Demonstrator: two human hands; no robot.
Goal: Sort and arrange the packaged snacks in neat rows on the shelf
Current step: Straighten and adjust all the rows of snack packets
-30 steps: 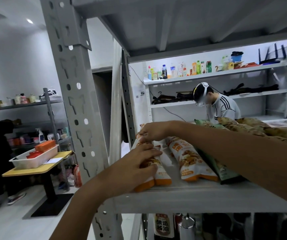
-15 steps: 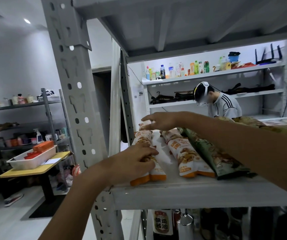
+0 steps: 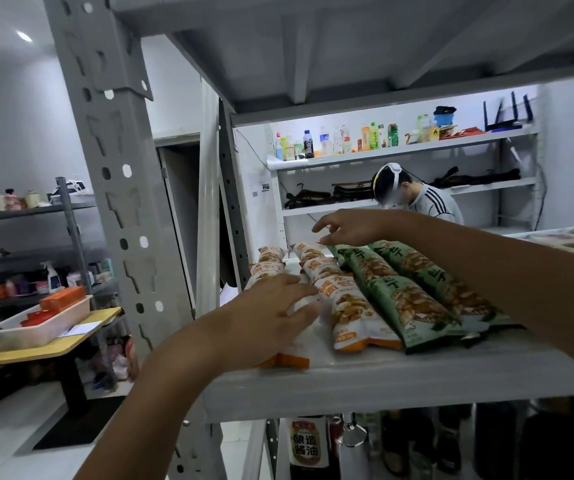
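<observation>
Squaring rows on grey metal shelf (image 3: 382, 375). L hand (image 3: 271, 317), fingers flat, pressing left orange-and-white plastic snack pack (image 3: 268, 270), front-left. R hand (image 3: 347, 230), loosely curled, reaching far ends by 2 green plastic snack packs (image 3: 413, 296); pinch unclear. Best sliding, not lifting, keeping fronts flush.

Left hand (image 3: 271, 317) flat, right hand (image 3: 347, 230) outstretched.

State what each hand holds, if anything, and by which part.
The left hand presses flat on the leftmost orange packets, gripping nothing. Whether the right hand pinches a packet's far end cannot be told.
</observation>
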